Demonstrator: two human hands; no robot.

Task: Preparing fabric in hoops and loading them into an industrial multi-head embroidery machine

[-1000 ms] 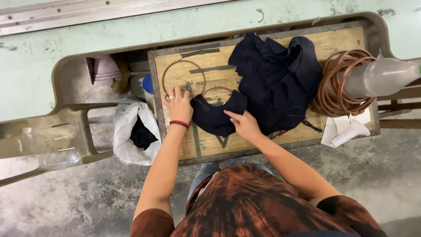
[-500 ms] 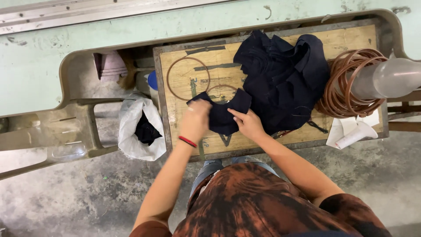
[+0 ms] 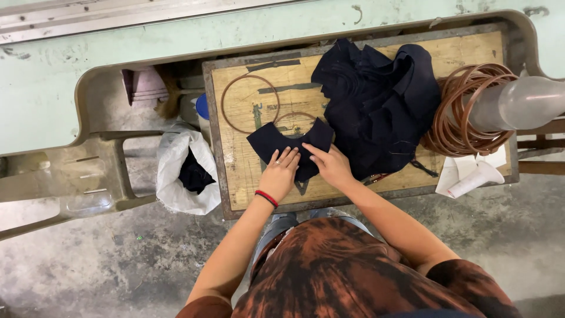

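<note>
A small curved piece of dark navy fabric (image 3: 276, 141) lies flat on the wooden worktop (image 3: 247, 176). My left hand (image 3: 279, 174), with a red band at the wrist, presses on its lower middle with fingers spread. My right hand (image 3: 332, 165) rests flat on the piece's right end, one finger pointing left. A large heap of dark navy fabric (image 3: 379, 100) sits just right of both hands. A thin brown ring (image 3: 226, 103) lies on the worktop behind the piece, and a second brown ring (image 3: 296, 115) shows partly under it.
A bundle of brown rings (image 3: 459, 118) hangs around a grey cylinder (image 3: 518, 103) at the right. A white paper cone (image 3: 474, 179) lies at the table's right edge. A white bag (image 3: 182, 171) holding dark scraps stands on the concrete floor at the left.
The left hand came off the ring area, both hands lifted the small piece, and now it lies spread flat under both palms.
</note>
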